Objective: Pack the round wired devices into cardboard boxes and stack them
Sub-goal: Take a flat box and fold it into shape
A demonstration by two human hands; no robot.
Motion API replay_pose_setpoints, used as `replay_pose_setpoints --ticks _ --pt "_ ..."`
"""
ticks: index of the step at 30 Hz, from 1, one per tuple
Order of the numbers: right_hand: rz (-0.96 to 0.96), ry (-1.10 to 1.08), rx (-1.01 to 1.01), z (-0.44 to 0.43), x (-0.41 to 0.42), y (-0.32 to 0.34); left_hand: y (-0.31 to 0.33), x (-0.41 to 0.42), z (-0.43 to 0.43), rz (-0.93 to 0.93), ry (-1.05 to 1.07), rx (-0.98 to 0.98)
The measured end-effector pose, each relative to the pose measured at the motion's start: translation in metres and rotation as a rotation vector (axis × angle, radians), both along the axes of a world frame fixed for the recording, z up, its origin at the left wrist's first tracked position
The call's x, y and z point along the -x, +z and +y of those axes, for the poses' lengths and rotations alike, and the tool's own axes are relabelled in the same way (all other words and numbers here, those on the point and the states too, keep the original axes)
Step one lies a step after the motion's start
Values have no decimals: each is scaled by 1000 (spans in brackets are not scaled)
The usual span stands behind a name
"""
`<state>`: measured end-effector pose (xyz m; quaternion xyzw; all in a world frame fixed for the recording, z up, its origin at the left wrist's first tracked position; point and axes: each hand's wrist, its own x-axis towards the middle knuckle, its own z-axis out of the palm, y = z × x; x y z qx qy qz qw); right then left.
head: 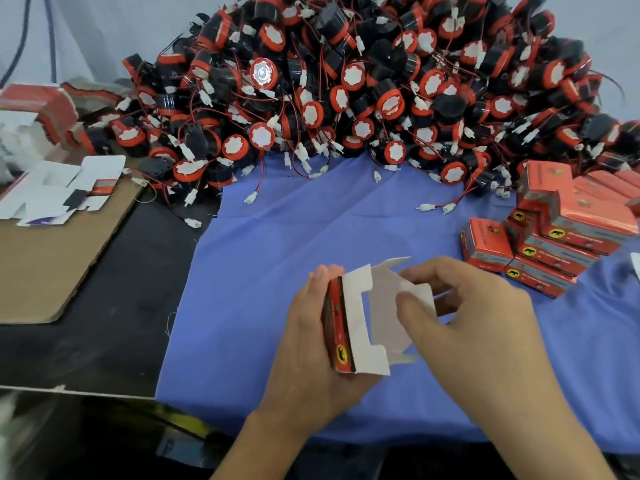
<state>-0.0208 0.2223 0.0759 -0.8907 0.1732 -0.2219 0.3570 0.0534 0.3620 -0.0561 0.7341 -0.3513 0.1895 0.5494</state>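
- We find the blue cloth (311,230) open between the heap of round wired devices (363,81) and the near edge.
- The heap blocks the whole far side, and its loose connectors (436,206) trail onto the cloth.
- We note stacked boxes (561,237) closing off the right.
- On the left lie flat carton blanks (59,188) and a cardboard sheet (52,265); the black surface (114,306) beside them is passable.
- At near centre, the left hand (304,341) and right hand (467,313) hold a half-folded box (360,323).
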Motion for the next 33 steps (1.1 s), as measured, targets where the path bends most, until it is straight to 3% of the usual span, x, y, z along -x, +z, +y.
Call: replay_pose_setpoints --ticks 3,7,10,14,18,23,26,30,33 --pt "-13 121 -190 -3 0 -3 5 1 -1 63 0 31" --pt "9 478 -578 -16 5 -14 8 0 1 199 -37 92" --pt "104 649 -449 -25 6 -28 12 -1 3 301 -88 72" --pt "-1 548 -319 -19 -3 -39 13 -4 5 290 -119 11" --pt "-96 311 -206 -13 -5 -48 11 -4 6 222 -32 12" --pt "-167 265 -326 -15 -5 -56 13 -3 5 229 47 71" --pt "-198 328 -426 -12 -5 -64 12 -6 3 241 20 90" --pt "-308 176 -600 -10 -12 -73 9 -9 6 222 -13 99" --pt "-306 200 -686 -18 -20 -76 5 -11 6 253 -54 98"
